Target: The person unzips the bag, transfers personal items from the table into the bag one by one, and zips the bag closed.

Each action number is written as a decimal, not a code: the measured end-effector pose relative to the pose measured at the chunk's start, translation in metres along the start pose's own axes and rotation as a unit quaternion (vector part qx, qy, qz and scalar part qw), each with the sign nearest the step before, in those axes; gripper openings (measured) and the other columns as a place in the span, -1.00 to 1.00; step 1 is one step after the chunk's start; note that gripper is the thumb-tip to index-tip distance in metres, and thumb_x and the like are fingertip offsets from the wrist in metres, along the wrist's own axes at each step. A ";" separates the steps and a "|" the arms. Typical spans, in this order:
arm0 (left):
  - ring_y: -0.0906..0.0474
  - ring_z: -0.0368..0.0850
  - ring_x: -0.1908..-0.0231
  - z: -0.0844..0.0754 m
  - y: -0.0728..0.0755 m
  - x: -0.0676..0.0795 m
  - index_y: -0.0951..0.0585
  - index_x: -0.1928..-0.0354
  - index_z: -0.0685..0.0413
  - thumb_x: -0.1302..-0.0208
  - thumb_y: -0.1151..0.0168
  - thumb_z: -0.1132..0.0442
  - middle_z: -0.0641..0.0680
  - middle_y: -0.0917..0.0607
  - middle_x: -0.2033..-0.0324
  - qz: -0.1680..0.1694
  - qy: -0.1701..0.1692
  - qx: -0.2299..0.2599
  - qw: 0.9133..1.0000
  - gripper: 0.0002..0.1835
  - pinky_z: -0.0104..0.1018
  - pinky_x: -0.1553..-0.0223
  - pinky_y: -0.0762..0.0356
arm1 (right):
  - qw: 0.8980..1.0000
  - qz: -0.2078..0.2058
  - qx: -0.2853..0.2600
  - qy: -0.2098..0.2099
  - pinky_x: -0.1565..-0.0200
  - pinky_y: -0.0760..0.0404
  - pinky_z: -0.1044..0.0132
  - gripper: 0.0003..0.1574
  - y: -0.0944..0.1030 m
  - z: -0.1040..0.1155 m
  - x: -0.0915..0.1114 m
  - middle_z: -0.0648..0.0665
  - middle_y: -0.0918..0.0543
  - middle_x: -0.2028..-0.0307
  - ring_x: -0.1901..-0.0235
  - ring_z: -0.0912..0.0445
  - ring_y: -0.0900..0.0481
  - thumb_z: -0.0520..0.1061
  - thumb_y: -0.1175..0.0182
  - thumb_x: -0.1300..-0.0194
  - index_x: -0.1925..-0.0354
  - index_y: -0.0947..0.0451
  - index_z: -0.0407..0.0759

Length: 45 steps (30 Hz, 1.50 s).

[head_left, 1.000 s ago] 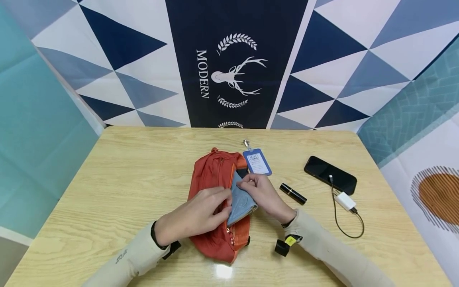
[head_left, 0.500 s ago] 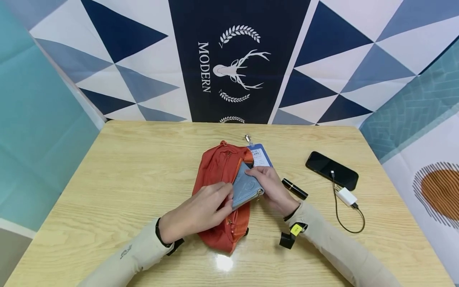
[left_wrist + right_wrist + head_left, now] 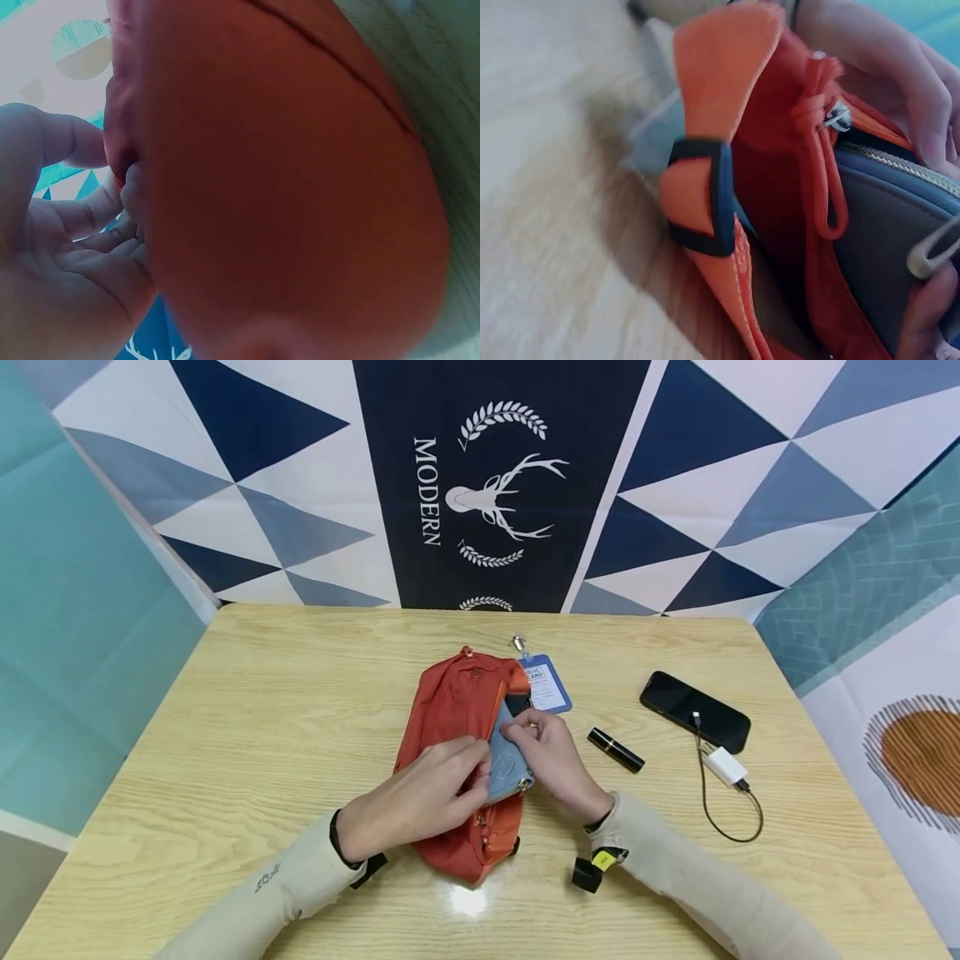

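Note:
A red fabric bag (image 3: 446, 710) with orange straps lies on the table, its zipped opening facing right. My left hand (image 3: 416, 793) grips the bag's opening edge, thumb on one side and fingers on the other in the left wrist view. A blue-grey zip wallet (image 3: 506, 768) sits partly inside the opening, its right part sticking out. My right hand (image 3: 553, 760) pinches the wallet's outer side between thumb and fingers. In the right wrist view, the wallet's zip edge and metal pull (image 3: 934, 251) show beside the bag's cord zip pull (image 3: 821, 150). The wallet's inner end is hidden in the bag.
A blue ID card holder (image 3: 551, 685) with a metal clip lies at the bag's far right, partly covered by it. To the right are a black lipstick-like tube (image 3: 615, 750), a black phone (image 3: 693, 710) and a white charger (image 3: 725, 766) with a black cable.
The wallet tilted out to the right half a second ago and now sits deeper in the bag. My right hand has moved left with it; my left hand keeps its grip on the bag.

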<state>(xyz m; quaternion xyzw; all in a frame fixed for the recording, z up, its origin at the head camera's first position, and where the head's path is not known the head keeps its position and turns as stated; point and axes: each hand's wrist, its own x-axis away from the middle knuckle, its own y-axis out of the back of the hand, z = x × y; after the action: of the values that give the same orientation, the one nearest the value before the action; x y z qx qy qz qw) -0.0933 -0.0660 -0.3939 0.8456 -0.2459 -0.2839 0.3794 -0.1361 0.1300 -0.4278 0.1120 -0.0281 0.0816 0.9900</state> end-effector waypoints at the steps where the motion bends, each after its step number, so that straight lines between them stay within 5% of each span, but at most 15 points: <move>1: -0.34 -0.30 0.50 0.000 0.000 0.000 -0.42 0.38 -0.02 -0.23 -0.11 0.36 -0.11 -0.40 0.49 0.000 -0.001 -0.002 1.000 -0.88 -0.51 0.50 -0.35 | 1.000 0.005 0.005 0.002 0.66 -0.15 0.41 -0.82 0.000 0.001 0.001 0.08 -0.35 0.75 0.76 0.28 -0.19 -0.20 -0.12 -0.41 0.30 -0.51 -0.33; 14: -0.36 -0.29 0.48 -0.010 0.000 0.001 -0.43 0.39 -0.04 -0.22 -0.14 0.36 -0.11 -0.42 0.49 0.007 0.003 0.006 1.000 -0.86 -0.51 0.49 -0.36 | 0.999 -0.024 0.015 0.019 0.63 -0.16 0.40 -0.78 -0.001 0.005 0.005 0.07 -0.32 0.75 0.75 0.26 -0.21 -0.19 -0.15 -0.41 0.39 -0.49 -0.28; 20: -0.35 -0.31 0.49 -0.011 -0.004 0.003 -0.42 0.40 -0.04 -0.18 -0.15 0.37 -0.13 -0.41 0.49 0.010 -0.010 0.012 1.000 -0.85 -0.54 0.50 -0.34 | 0.999 -0.016 0.033 0.030 0.56 -0.34 0.42 -0.85 -0.004 0.014 0.014 0.00 -0.54 0.65 0.69 0.26 -0.39 -0.27 -0.07 -0.43 0.25 -0.54 -0.35; 24: -0.35 -0.32 0.49 -0.011 -0.005 0.002 -0.41 0.41 -0.06 -0.19 -0.15 0.36 -0.12 -0.41 0.50 0.012 -0.008 0.011 1.000 -0.85 -0.55 0.51 -0.33 | 0.998 -0.016 0.040 0.040 0.48 -0.45 0.42 -0.85 -0.005 -0.003 0.008 -0.06 -0.66 0.55 0.59 0.21 -0.53 -0.27 -0.07 -0.41 0.19 -0.56 -0.33; 31: -0.35 -0.32 0.49 -0.008 0.000 0.000 -0.41 0.42 -0.08 -0.20 -0.14 0.34 -0.13 -0.40 0.51 0.008 0.002 -0.001 1.000 -0.85 -0.53 0.48 -0.34 | 0.996 0.005 0.062 0.060 0.47 -0.41 0.41 -0.76 0.000 -0.001 0.005 0.00 -0.55 0.61 0.60 0.23 -0.47 -0.12 -0.11 -0.47 0.19 -0.59 -0.29; 37: -0.35 -0.29 0.47 -0.003 0.011 0.000 -0.42 0.42 -0.03 -0.15 -0.13 0.38 -0.12 -0.42 0.51 -0.027 -0.010 -0.003 1.000 -0.86 -0.48 0.44 -0.37 | 0.994 0.099 -0.002 0.037 0.57 -0.53 0.26 -0.59 0.011 0.012 0.008 -0.05 -0.51 0.61 0.72 0.15 -0.46 -0.03 -0.04 -0.53 -0.05 -0.52 -0.34; 45: -0.34 -0.29 0.48 0.001 0.021 0.000 -0.42 0.41 -0.03 -0.14 -0.14 0.40 -0.14 -0.42 0.51 -0.045 -0.003 -0.004 0.999 -0.85 -0.45 0.46 -0.35 | 0.967 0.244 -0.070 0.013 0.53 -0.60 0.23 -0.30 0.019 0.025 0.014 -0.14 -0.60 0.63 0.66 0.11 -0.56 0.02 -0.02 -0.54 -0.42 -0.15 -0.34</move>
<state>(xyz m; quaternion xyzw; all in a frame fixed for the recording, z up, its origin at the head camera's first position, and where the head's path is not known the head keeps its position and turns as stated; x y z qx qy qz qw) -0.0985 -0.0792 -0.3778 0.8534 -0.2080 -0.3043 0.3687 -0.1261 0.1453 -0.3984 0.0313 -0.0476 0.3203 0.9456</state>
